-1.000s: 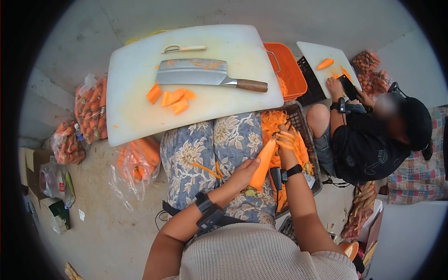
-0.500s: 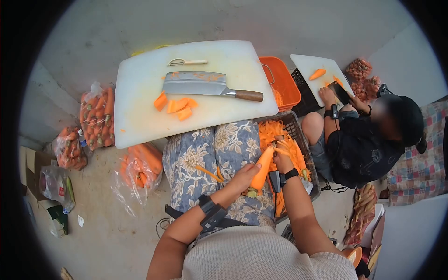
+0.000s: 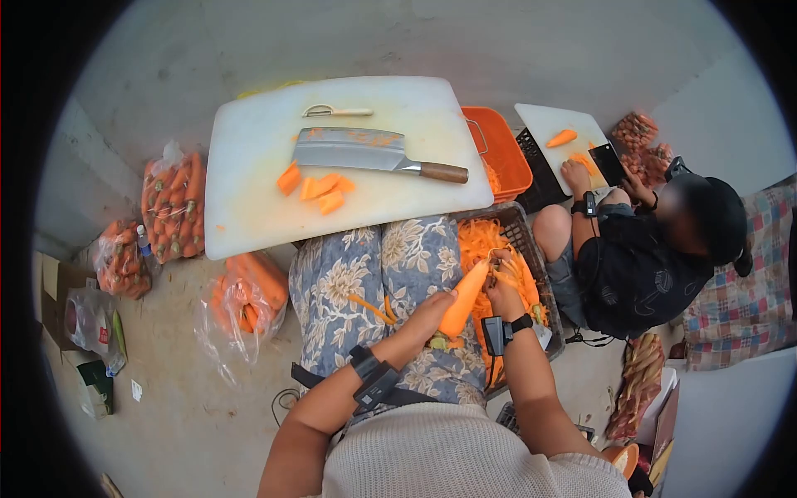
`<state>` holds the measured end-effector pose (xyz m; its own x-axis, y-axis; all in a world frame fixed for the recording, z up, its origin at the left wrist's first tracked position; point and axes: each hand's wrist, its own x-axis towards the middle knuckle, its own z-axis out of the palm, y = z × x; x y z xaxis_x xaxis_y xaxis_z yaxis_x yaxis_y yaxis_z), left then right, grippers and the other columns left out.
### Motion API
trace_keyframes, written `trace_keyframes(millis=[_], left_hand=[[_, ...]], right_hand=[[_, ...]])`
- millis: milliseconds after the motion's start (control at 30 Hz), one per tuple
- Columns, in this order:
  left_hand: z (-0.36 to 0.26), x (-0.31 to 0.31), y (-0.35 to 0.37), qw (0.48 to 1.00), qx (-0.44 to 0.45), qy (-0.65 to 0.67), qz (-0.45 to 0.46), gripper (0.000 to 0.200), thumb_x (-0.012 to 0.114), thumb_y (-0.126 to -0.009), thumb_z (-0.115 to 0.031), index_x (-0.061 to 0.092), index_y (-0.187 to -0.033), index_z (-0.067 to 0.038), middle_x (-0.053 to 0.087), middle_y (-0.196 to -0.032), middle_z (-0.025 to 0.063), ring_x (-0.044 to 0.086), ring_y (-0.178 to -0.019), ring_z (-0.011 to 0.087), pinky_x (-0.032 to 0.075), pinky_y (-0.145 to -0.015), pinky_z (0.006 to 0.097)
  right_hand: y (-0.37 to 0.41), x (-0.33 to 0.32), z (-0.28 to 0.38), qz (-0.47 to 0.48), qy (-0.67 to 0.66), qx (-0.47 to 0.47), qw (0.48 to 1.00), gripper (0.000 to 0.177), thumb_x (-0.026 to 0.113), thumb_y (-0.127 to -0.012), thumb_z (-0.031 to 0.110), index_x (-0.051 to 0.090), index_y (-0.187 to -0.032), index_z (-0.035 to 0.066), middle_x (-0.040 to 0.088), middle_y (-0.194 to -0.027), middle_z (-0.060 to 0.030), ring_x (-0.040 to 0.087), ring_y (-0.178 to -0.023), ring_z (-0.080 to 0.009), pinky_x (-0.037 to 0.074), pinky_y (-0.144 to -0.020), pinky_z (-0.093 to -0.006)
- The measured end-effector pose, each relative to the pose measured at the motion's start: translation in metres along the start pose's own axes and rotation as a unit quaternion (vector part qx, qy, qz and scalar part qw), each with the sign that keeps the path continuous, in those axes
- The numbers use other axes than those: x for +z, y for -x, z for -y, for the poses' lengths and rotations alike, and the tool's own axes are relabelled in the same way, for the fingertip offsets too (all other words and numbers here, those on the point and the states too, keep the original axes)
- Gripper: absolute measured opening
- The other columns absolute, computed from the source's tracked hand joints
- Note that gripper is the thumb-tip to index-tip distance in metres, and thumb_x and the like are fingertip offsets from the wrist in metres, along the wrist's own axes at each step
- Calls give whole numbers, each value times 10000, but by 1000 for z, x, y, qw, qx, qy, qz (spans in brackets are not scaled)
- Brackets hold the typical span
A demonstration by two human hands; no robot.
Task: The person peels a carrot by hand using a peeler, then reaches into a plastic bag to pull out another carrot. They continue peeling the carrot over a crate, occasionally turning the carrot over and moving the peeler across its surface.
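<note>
Head view, all placed vs. the big white board (image 3: pixel 249 166).

Writing: only a red label on a small bag (image 3: pixel 93 322) far below-left of the board, too small to read. No legible brand on the cleaver.

Just below the board's near edge, over a floral-print lap: L hand (image 3: pixel 432 311), fingers closed round the butt end of 1 peeled carrot (image 3: pixel 463 297), tip pointing up toward the board. R hand (image 3: pixel 503 289) sits beside the tip, fingers closed on a small tool (image 3: pixel 496 263); looks like a peeler but can't tell for sure. Black band on each wrist. 2 peel strips (image 3: pixel 370 307) lie on the lap.

On the board:
- 1 cleaver (image 3: pixel 365 151), wooden handle to the right
- 1 peeler (image 3: pixel 336 110) above it
- approx. 5 carrot chunks (image 3: pixel 320 185) below the blade

Left of the board: 2 clear bags of carrots (image 3: pixel 170 207). Under its lower-left corner: 1 more (image 3: pixel 249 295).

Right of the board: 1 orange basket (image 3: pixel 508 145). Below that, 1 dark crate (image 3: pixel 516 212) with peelings.

Further right: another person, hand (image 3: pixel 574 176) on a 2nd, smaller board (image 3: pixel 544 120) with a carrot piece (image 3: pixel 562 137).
</note>
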<state>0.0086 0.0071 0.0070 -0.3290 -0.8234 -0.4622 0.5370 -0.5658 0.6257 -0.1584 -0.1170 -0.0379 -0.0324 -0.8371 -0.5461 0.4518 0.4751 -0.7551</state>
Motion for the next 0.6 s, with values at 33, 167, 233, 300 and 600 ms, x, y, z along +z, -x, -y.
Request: trace_keyframes(millis=[33, 167, 233, 300, 600], left_hand=[[-4, 1, 2, 1000, -9, 22, 9, 388, 410, -920, -354, 452, -1078, -2, 539, -859, 85, 570, -686, 146, 508, -543, 255], [-7, 2, 2, 998, -17, 55, 6, 388, 382, -928, -344, 432, -1103, -2, 534, -863, 99, 583, -691, 169, 508, -522, 273], [-1, 0, -2, 998, -14, 56, 10, 389, 369, -932, -340, 425, -1113, -1, 538, -884, 107, 592, -710, 177, 511, -520, 277], [4, -2, -5, 998, -11, 56, 15, 389, 357, -936, -336, 417, -1124, -1, 542, -905, 115, 602, -729, 186, 513, -518, 281], [15, -5, -12, 999, 21, -24, -41, 460, 285, -963, -329, 360, -1252, 20, 473, -1197, 115, 499, -1051, 155, 394, -891, 249]], right_hand=[[4, 4, 2, -1, 1, 1, 1000, 127, 543, -790, 212, 473, -744, 116, 467, -586, 1, 472, -447, -103, 347, -376, -209], [51, 49, 25, -72, 62, -51, 994, 81, 513, -760, 154, 458, -724, 108, 460, -609, 8, 434, -465, -94, 327, -397, -200], [57, 54, 23, -75, 78, -118, 987, 77, 508, -747, 140, 449, -716, 103, 457, -612, 9, 427, -476, -96, 331, -415, -200], [59, 48, 14, -36, 140, -201, 969, 106, 534, -735, 135, 457, -730, 63, 474, -684, -35, 475, -608, -139, 394, -544, -245], [88, 40, -30, -25, 407, -362, 838, 292, 589, -722, 102, 479, -943, -54, 417, -1081, -199, 418, -998, -309, 343, -873, -356]])
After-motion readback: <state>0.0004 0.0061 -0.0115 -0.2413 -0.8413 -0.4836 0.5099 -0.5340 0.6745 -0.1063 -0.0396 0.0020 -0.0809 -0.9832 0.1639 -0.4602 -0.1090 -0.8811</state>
